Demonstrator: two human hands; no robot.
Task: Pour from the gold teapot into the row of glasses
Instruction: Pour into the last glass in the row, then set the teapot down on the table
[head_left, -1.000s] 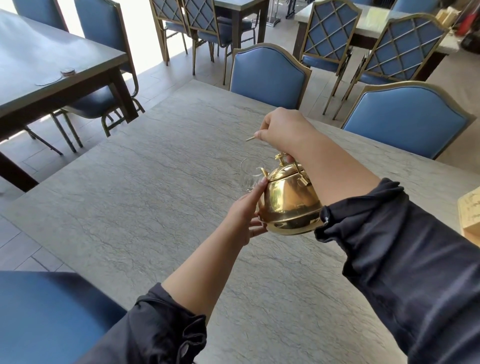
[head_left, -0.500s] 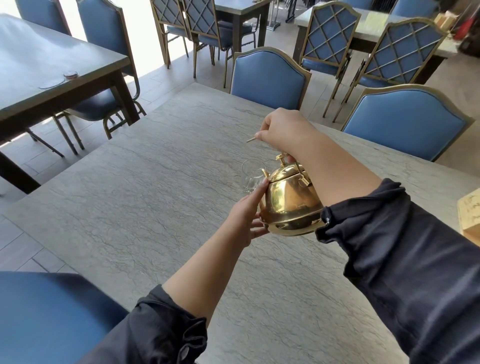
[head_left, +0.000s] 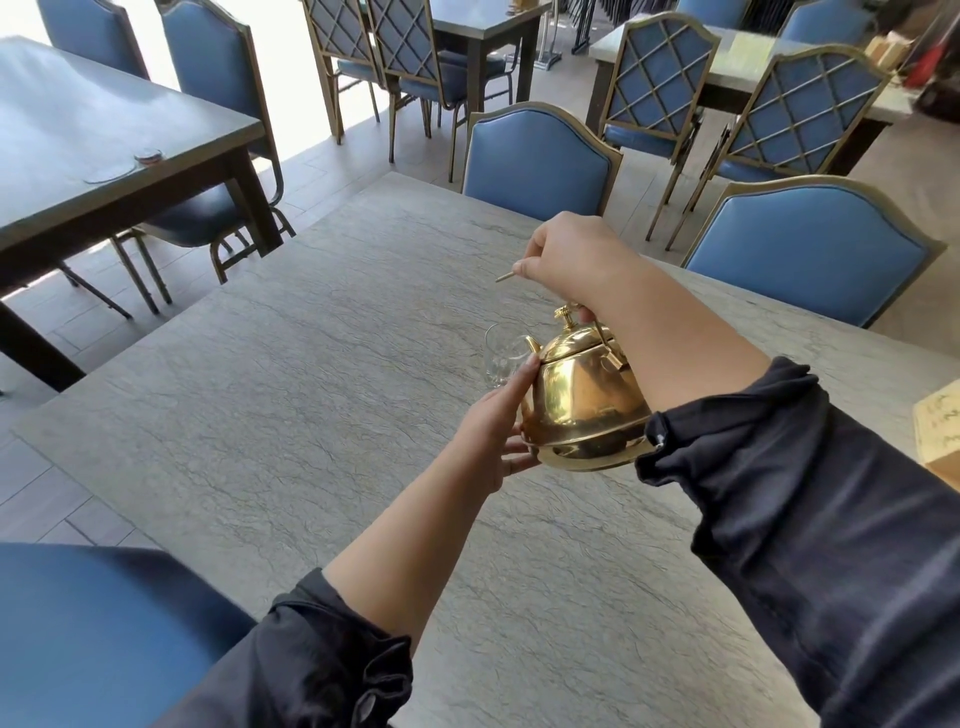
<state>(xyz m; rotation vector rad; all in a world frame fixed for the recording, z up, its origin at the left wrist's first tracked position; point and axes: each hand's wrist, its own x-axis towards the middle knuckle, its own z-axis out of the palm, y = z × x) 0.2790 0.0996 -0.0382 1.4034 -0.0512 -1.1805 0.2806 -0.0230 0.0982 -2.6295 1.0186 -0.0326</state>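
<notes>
Room lies open on the grey stone table (head_left: 291, 415) from 7 to 11 o'clock of the gold teapot (head_left: 582, 405), out to the left edge and far corner. One teapot, held clear of the table, tips toward 11 o'clock, spout over the single glass (head_left: 500, 358) in view; any others in the row are hidden. The right hand (head_left: 571, 260) is clenched on the teapot's thin handle above the lid. The left hand (head_left: 498, 431) cups the teapot's side and underside, forefinger at the lid rim. Two blue chairs (head_left: 537, 161) stand along the far edge at 12 and 2 o'clock.
</notes>
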